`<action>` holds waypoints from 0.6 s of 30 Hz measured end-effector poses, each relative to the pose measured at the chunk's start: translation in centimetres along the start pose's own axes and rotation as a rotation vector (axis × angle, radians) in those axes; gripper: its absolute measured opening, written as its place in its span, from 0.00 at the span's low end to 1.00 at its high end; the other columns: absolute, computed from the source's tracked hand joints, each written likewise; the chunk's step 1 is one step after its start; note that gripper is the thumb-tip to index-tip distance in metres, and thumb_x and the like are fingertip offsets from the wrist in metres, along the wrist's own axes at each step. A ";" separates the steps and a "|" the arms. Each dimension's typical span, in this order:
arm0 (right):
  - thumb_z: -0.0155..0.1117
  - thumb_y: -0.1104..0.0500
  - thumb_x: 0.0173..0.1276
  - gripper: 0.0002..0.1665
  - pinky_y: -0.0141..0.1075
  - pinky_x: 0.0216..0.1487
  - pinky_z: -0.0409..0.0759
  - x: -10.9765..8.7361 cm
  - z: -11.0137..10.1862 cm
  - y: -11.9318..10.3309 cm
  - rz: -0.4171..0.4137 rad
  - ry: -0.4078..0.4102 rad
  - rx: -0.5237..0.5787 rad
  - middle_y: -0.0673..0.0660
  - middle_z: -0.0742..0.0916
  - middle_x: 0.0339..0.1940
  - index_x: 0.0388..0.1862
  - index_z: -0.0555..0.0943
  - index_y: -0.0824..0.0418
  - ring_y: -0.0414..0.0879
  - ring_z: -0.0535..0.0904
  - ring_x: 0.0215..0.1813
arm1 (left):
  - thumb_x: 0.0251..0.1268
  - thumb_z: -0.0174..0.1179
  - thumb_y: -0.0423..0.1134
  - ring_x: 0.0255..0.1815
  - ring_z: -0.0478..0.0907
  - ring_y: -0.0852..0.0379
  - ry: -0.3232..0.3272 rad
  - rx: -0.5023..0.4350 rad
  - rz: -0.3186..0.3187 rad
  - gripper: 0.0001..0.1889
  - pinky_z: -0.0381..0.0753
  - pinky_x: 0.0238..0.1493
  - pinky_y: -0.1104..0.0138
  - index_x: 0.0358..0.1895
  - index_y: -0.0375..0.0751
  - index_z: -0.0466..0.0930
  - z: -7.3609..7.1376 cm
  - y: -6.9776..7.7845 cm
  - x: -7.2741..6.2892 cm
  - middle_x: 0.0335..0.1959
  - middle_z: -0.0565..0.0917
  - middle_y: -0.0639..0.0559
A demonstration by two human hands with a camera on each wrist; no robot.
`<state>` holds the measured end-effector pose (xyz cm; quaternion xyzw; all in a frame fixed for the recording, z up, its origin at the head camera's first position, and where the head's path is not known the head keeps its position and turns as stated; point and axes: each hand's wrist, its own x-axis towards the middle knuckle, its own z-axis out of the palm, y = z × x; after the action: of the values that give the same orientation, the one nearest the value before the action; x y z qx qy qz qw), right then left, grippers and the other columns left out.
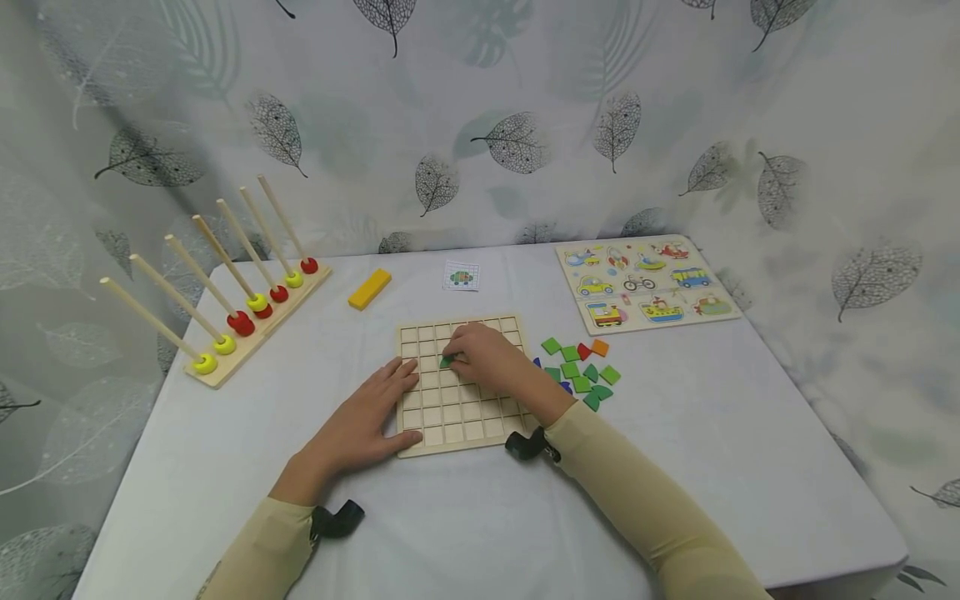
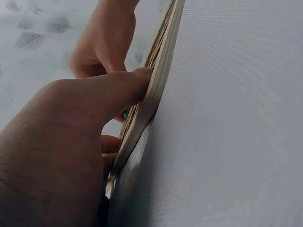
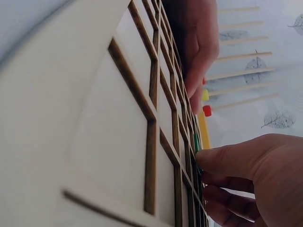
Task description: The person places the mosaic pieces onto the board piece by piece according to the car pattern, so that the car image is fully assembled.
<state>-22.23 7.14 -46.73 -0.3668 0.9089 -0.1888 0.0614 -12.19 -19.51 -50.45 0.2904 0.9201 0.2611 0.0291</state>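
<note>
Head view: one wooden grid board point(image 1: 452, 413), flat on a white-covered table point(image 1: 450, 517); one right hand point(image 1: 483, 358), thumb and fingertips pinching a small green piece point(image 1: 446, 362) at the upper-left part of the grid (whether seated in a cell, cannot tell); one left hand point(image 1: 367, 425), fingers extended, unclenched, resting on the board's left side with its thumb at the near edge. To the board's right, a scatter of loose pieces point(image 1: 581, 383), mostly green, with red, orange and blue. Beyond: one picture board point(image 1: 611, 304), one printed card point(image 1: 461, 276), one yellow block point(image 1: 370, 289), one peg rack point(image 1: 258, 333) with red and yellow beads. Left wrist view: left thumb against the board's edge, right hand behind. Right wrist view: green piece under the right thumb, at the grid's surface; left hand farther off, near the rack.
</note>
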 end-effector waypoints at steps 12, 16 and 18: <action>0.72 0.58 0.79 0.16 0.45 0.67 0.79 -0.5 -2.0 0.4 0.061 -0.024 0.032 0.53 0.89 0.59 0.61 0.90 0.58 0.50 0.82 0.65 | 0.70 0.66 0.66 0.90 0.45 0.48 0.009 0.001 0.003 0.49 0.59 0.82 0.43 0.85 0.39 0.64 0.1 -0.1 0.0 0.89 0.56 0.53; 0.73 0.59 0.77 0.17 0.46 0.67 0.81 -1.2 -3.2 0.7 0.077 -0.010 0.055 0.54 0.89 0.60 0.62 0.90 0.59 0.51 0.83 0.65 | 0.71 0.66 0.66 0.90 0.46 0.48 0.010 0.000 0.006 0.49 0.59 0.82 0.43 0.85 0.39 0.64 0.2 -0.2 -0.1 0.89 0.55 0.53; 0.75 0.60 0.75 0.18 0.47 0.66 0.81 -1.7 -3.7 0.9 0.070 0.007 0.060 0.55 0.89 0.59 0.62 0.90 0.60 0.52 0.83 0.64 | 0.70 0.66 0.66 0.90 0.46 0.48 0.007 0.004 0.002 0.49 0.59 0.82 0.44 0.85 0.39 0.64 0.2 -0.2 -0.2 0.89 0.55 0.54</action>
<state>-22.52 10.03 -43.73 -0.3321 0.9153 -0.2152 0.0756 -12.08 -19.66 -50.77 0.2907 0.9204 0.2603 0.0251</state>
